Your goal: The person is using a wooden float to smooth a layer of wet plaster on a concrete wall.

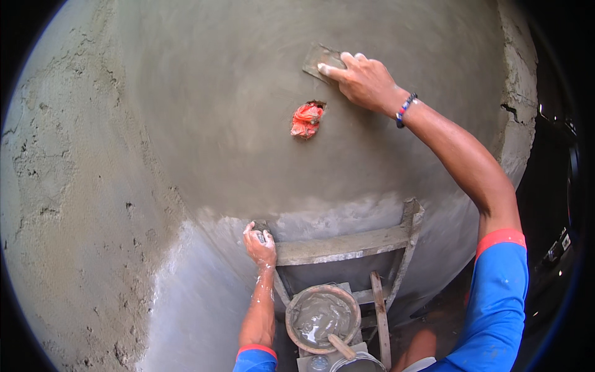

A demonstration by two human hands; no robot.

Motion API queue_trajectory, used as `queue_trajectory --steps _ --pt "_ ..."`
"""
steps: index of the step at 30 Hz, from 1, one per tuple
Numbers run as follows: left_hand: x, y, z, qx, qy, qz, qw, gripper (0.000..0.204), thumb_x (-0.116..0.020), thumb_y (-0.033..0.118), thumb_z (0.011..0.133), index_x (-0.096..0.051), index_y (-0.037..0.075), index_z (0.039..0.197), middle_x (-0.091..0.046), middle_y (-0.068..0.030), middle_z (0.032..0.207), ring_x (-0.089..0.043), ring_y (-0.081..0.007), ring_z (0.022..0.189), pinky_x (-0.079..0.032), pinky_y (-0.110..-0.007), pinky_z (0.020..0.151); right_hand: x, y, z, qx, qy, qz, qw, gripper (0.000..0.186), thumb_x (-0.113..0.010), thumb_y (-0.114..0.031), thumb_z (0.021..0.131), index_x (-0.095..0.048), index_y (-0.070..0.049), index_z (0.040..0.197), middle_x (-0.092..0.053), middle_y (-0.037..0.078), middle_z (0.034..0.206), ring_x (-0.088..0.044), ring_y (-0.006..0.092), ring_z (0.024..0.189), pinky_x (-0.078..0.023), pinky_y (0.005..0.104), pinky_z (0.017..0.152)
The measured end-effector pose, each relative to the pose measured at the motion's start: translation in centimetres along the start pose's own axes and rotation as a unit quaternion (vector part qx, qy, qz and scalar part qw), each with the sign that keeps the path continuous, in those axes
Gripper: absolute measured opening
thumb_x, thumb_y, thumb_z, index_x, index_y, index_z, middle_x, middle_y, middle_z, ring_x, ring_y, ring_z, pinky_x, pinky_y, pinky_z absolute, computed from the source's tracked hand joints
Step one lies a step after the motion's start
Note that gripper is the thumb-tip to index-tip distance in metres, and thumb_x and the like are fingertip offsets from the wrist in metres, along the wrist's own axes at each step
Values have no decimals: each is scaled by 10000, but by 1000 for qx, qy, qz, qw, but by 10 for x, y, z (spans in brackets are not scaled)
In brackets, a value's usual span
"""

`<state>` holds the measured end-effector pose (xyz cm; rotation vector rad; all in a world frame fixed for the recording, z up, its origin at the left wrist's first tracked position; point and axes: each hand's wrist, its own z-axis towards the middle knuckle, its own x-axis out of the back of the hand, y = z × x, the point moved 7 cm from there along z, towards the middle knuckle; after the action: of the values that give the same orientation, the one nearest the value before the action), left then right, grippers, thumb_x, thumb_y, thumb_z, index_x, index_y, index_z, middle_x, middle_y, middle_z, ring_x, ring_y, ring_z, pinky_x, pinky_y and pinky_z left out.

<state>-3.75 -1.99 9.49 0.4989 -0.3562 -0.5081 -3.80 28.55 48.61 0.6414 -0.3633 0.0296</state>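
My right hand (365, 80) is raised to the wet grey plaster wall (223, 124). Its fingers grip a thin, flat, squarish smoothing plate (319, 62), pressed against the plaster. Below and left of that hand, a crumpled red plastic wad (306, 120) fills a hole in the wall. Lower down, my left hand (260, 245) is closed around the top of the left upright of a wooden ladder (347, 245). Its thumb and fingers curl over the end of the post.
Under the ladder's top rung stands a round basin (291, 322) of wet grey mix, with a wooden handle (341, 346) over its rim. A second container (359, 366) is beside it, partly cut off. Rough, cracked wall (68, 186) lies to the left; a broken edge (519, 93) to the right.
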Motion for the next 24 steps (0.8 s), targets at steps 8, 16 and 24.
queue_trajectory --steps 8,16,24 --pt "-10 0 0 -2 0 -15 1000 210 -680 7 786 -505 18 901 -591 -193 1242 -553 -401 1155 -434 -484 972 -6 -9 -5 -35 58 40 997 466 -592 -124 863 -598 -259 1309 -594 145 978 -649 300 806 -548 403 594" --pt "-9 1 0 -20 13 -25 999 224 -701 18 770 -512 13 890 -599 -196 1234 -555 -394 1156 -440 -480 977 1 -6 -13 -32 43 16 998 480 -621 -117 860 -604 -259 1318 -559 99 957 -621 266 780 -538 380 590" --pt "8 -5 -1 -17 13 -1 1000 216 -698 14 769 -526 22 899 -617 -184 1225 -563 -394 1142 -455 -476 956 -33 -36 -94 50 9 59 997 499 -656 -168 838 -595 -262 1324 -579 129 1011 -624 295 748 -559 424 624"
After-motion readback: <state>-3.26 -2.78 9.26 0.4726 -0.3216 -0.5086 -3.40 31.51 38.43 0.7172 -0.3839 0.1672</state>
